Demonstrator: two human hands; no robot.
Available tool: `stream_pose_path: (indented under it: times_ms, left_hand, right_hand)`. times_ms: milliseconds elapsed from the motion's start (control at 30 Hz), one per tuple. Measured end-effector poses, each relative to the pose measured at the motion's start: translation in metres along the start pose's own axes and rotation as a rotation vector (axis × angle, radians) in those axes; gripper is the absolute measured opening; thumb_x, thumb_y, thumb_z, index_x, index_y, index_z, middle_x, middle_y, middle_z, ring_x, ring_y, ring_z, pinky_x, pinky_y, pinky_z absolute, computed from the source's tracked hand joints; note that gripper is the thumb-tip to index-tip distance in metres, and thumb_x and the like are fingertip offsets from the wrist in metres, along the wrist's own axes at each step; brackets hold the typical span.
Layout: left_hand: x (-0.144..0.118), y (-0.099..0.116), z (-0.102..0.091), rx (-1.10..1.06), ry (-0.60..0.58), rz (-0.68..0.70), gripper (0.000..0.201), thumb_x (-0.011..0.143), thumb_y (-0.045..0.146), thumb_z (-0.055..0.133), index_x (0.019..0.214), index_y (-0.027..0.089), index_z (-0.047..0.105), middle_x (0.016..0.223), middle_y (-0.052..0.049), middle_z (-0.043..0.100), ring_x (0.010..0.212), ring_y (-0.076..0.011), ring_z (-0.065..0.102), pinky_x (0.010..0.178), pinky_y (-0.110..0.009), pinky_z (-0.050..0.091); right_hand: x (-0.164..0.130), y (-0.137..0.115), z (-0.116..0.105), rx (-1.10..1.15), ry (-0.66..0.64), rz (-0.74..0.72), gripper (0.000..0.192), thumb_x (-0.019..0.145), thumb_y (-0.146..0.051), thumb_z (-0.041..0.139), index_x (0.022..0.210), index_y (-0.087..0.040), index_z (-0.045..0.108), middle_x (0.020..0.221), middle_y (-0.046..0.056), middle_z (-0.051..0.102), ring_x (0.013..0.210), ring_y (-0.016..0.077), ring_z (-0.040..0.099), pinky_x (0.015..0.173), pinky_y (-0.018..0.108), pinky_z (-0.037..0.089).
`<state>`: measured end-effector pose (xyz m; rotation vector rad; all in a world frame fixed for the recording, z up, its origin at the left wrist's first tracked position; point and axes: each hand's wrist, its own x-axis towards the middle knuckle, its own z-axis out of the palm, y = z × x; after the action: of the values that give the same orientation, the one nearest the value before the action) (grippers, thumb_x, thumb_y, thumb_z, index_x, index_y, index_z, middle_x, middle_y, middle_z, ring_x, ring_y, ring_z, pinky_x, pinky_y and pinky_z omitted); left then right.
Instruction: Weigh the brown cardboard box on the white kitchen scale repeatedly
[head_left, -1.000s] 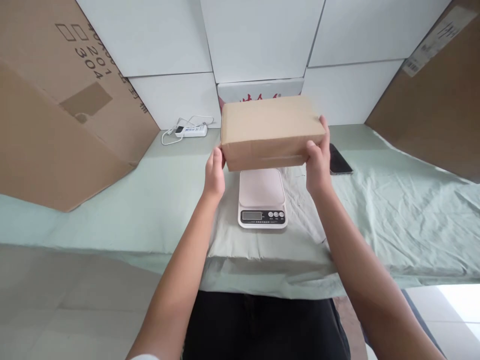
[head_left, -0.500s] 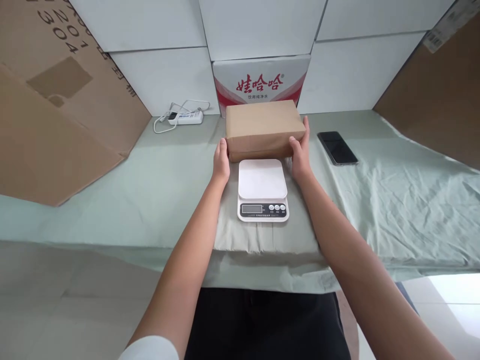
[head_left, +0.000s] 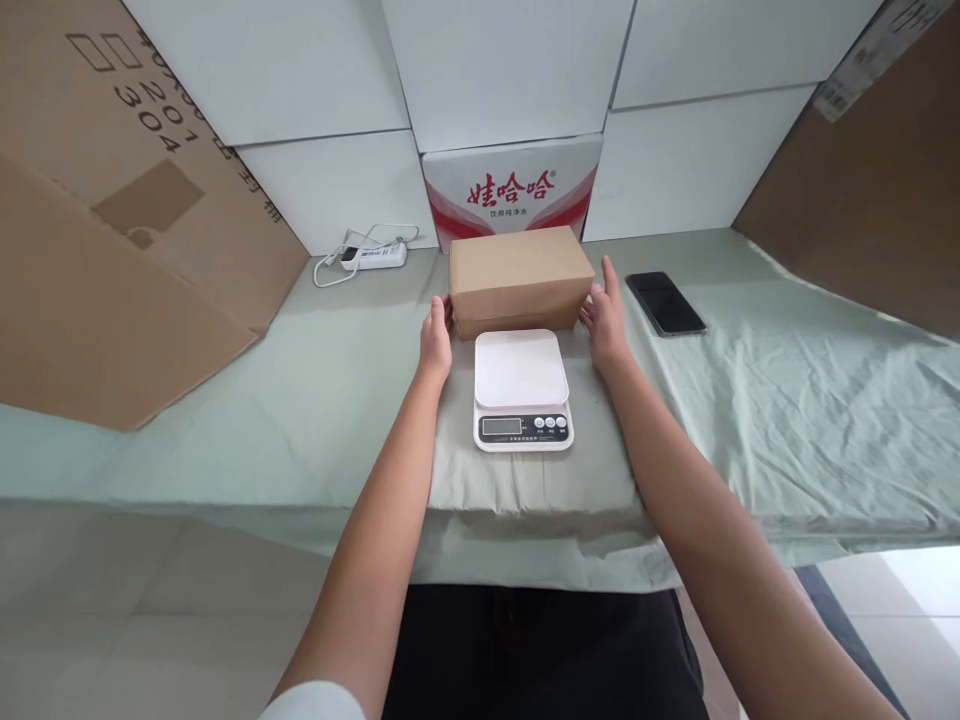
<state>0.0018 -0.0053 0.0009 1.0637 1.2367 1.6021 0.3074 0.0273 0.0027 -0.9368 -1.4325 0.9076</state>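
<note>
Head view: both hands' grip flanks the cardboard box (head_left: pixel 519 278) (fingers loose).

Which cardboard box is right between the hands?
The small plain brown box, just behind the white scale. The big brown boxes lean at the far sides, and the box with red writing stands behind it.

A: How many items are showing on the bench (head_left: pixel 787 420)?

B: One small brown carton (head_left: pixel 519 275), one kitchen scale (head_left: pixel 523 390), one phone (head_left: pixel 665 303) and one power strip (head_left: pixel 375 256) are lying there.

A: And behind them?

B: One printed red-and-white box (head_left: pixel 512 190) is standing at the back. Two large cardboard sheets are leaning, one (head_left: pixel 112 230) at left, one (head_left: pixel 870 190) at right. Two hands are showing: left hand (head_left: pixel 436 340), right hand (head_left: pixel 606 320).
</note>
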Motion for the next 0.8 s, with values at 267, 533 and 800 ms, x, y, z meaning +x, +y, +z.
stream_pose_path:
  times_ms: [267, 533, 800]
  left_hand:
    - [0.001, -0.005, 0.007, -0.068, -0.120, 0.037, 0.091, 0.097, 0.098, 0.051, 0.137, 0.022, 0.080, 0.146, -0.016, 0.085, 0.161, -0.0382, 0.067, 0.133, -0.049, 0.057]
    - [-0.005, 0.007, 0.008, -0.055, -0.086, 0.185, 0.099, 0.087, 0.105, 0.058, 0.137, 0.023, 0.080, 0.158, -0.016, 0.079, 0.162, -0.0396, 0.064, 0.134, -0.049, 0.054]
    - [-0.095, 0.045, -0.014, 0.223, -0.061, 0.267, 0.083, 0.102, 0.093, 0.050, 0.136, 0.024, 0.081, 0.148, -0.015, 0.083, 0.150, -0.0377, 0.072, 0.128, -0.050, 0.057]
  right_hand:
    - [-0.002, -0.001, 0.016, 0.023, 0.071, 0.015, 0.126, 0.077, -0.101, 0.069, 0.179, -0.036, 0.037, 0.198, 0.003, 0.033, 0.187, 0.0357, 0.023, 0.156, 0.060, 0.018]
    - [-0.006, -0.029, 0.018, -0.110, 0.074, -0.205, 0.116, 0.090, -0.101, 0.055, 0.184, -0.041, 0.025, 0.200, 0.000, 0.024, 0.189, 0.0388, 0.010, 0.155, 0.067, 0.011]
    - [-0.081, -0.067, 0.005, -0.181, 0.102, -0.226, 0.098, 0.101, -0.087, 0.057, 0.182, -0.038, 0.034, 0.196, 0.007, 0.033, 0.186, 0.0426, 0.021, 0.152, 0.071, 0.020]
